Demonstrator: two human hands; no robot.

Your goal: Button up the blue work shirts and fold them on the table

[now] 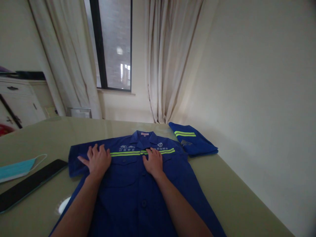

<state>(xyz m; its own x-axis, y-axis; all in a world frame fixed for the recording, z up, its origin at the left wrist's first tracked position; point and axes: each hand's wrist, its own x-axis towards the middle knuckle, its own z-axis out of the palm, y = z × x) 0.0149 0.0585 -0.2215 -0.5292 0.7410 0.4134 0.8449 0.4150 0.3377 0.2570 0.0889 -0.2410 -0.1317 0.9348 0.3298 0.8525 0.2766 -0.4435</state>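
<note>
A blue work shirt (123, 177) with a yellow-green reflective stripe lies spread front side up on the table, its collar pointing away from me. My left hand (98, 160) rests with fingers apart on the shirt near the sleeve at the left. On the chest, by the button placket and the stripe, my right hand (153, 161) lies with its fingers outstretched on the cloth. Neither hand shows anything gripped. The shirt's right-side sleeve is not visibly spread out, and its lower part runs out of view between my forearms.
A folded blue garment (197, 138) with the same stripe sits at the back right, close to the wall. To the left lie a light-blue face mask (18, 168) and a long black flat object (32, 184). The greenish table (229, 191) meets the wall on the right.
</note>
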